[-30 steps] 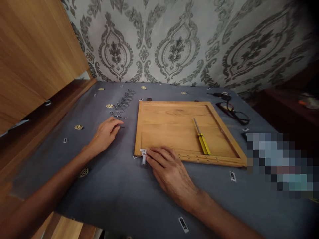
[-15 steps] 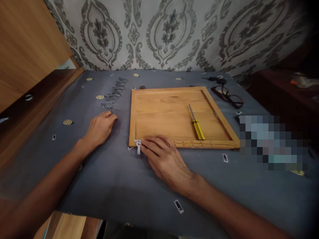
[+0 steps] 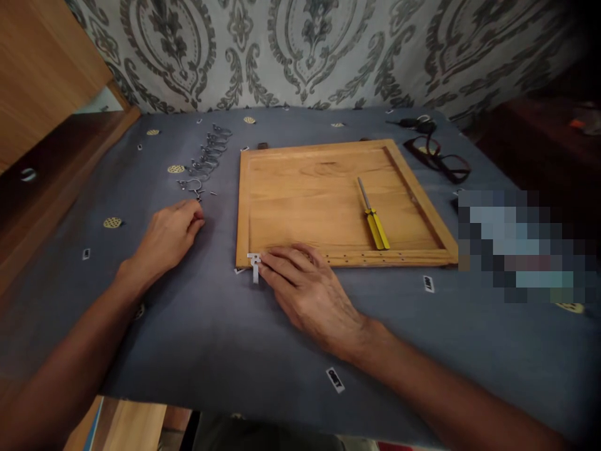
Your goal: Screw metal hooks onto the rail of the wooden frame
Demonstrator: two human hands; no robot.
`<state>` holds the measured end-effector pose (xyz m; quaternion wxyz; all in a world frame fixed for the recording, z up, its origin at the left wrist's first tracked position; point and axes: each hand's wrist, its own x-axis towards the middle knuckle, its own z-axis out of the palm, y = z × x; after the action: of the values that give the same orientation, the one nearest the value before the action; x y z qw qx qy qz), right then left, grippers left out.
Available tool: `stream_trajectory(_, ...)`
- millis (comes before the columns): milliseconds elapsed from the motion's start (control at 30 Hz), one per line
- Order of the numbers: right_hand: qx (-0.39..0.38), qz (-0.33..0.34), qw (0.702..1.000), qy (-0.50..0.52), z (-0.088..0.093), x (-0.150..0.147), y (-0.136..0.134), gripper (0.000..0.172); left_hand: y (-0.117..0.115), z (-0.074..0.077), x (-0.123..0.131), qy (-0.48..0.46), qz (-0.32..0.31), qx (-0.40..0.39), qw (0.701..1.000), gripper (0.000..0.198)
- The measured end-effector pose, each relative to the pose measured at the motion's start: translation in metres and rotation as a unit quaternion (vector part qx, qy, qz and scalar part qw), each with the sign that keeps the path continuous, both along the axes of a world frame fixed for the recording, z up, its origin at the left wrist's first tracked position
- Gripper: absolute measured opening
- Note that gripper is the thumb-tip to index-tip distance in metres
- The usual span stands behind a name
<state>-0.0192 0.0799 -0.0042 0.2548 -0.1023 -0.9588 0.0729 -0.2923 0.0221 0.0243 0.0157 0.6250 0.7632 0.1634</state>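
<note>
**Right hand pins a bracket to the panel's corner, left hand curls by the loose hardware**

The right hand [image 3: 310, 291] lies palm down on the grey cloth [image 3: 211, 344]. Its fingers are stretched out flat and unclenched, and their tips rest on the near rail of the wooden panel [image 3: 305, 207] at its near left corner. The foremost fingertip touches a small metal bracket [image 3: 254, 263]. The bracket sits right at that corner, one leg on the wood and the other hanging down over the edge onto the cloth. The hand presses rather than grasps.

The left hand [image 3: 166, 238] rests on the cloth to the left of the panel, well apart from it, with its fingers curled inward. Its fingertips are just beside a few small screws [image 3: 201, 195]. Whether they pinch one cannot be told.

Beyond the screws a row of metal hooks [image 3: 209, 156] runs away towards the patterned wall [image 3: 300, 50]. Round brass discs [image 3: 111, 222] lie scattered on the cloth around them.

The panel lies flat with its recessed face up, and a line of small holes runs along its near rail. A screwdriver [image 3: 373, 216] with a yellow handle lies inside the recess on the right half, its blade pointing away. A pair of dark-framed glasses [image 3: 441, 160] lies on the cloth past the panel's far right corner
</note>
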Motion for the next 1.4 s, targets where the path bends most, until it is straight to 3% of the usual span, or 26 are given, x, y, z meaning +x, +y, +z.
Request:
stream_trajectory(167, 0.004, -0.007, 1.0, -0.004, 0.002, 0.0, -0.001, 0.027, -0.005, 0.011, 0.012, -0.11, 0.003, 0.003, 0.994, 0.008)
stream_trajectory(300, 0.007, -0.007, 1.0, 0.001, 0.002, 0.0, -0.001, 0.028, -0.008, 0.017, 0.037, -0.205, -0.04, -0.003, 0.978, 0.017)
stream_trajectory(467, 0.017, -0.005, 1.0, 0.004, 0.002, 0.0, 0.0, 0.028, -0.009, 0.016, 0.065, -0.257, -0.079, -0.008, 0.963, 0.021)
stream_trajectory(700, 0.02, -0.009, 1.0, -0.001, 0.001, 0.0, 0.0, 0.028, -0.006, 0.009, 0.074, -0.273, -0.093, -0.017, 0.957, 0.009)
stream_trajectory(1400, 0.023, -0.01, 1.0, 0.009, -0.001, 0.0, 0.0, 0.025, -0.003, 0.003, 0.079, -0.228, -0.125, 0.017, 0.966, 0.007)
